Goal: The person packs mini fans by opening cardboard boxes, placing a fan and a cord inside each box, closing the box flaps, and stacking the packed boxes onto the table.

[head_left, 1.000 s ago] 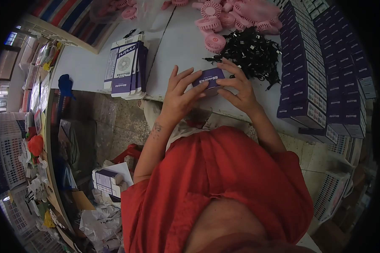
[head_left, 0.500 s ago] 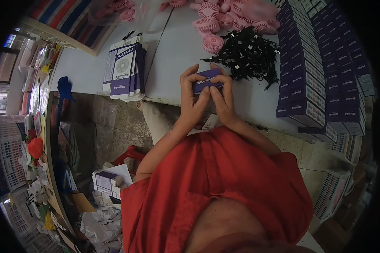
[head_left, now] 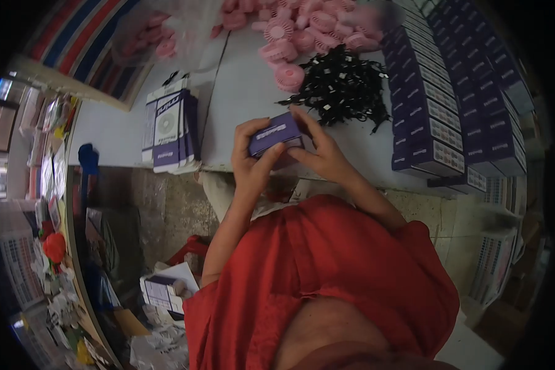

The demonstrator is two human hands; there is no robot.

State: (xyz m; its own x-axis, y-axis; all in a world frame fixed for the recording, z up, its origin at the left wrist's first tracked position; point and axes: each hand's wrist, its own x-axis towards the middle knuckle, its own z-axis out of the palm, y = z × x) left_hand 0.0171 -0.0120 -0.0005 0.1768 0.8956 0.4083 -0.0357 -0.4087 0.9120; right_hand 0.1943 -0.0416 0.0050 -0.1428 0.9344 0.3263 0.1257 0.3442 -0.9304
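Note:
A small purple box (head_left: 276,133) with white lettering is held just above the table's front edge. My left hand (head_left: 250,154) wraps round its left end, thumb along the near side. My right hand (head_left: 317,148) is closed about the right end, fingers at the far corner and thumb at the near lower edge. Beyond the box lies a tangled heap of black cables (head_left: 345,86) with pale plugs. Pink handheld fans (head_left: 290,78) are piled behind it. Left of my hands rests a stack of flat, unfolded cartons (head_left: 169,126) printed "mini".
Long rows of purple boxes (head_left: 413,117) stand stacked at the right of the table. A clear plastic bag (head_left: 166,37) with pink fans lies at the far left, near a striped panel (head_left: 86,43). An open carton (head_left: 166,287) and crumpled plastic (head_left: 160,345) sit low on the left.
The purple box has turned and tilted in my hands, showing another side. My right hand has shifted from its upper face to the right end. The view has swung slightly.

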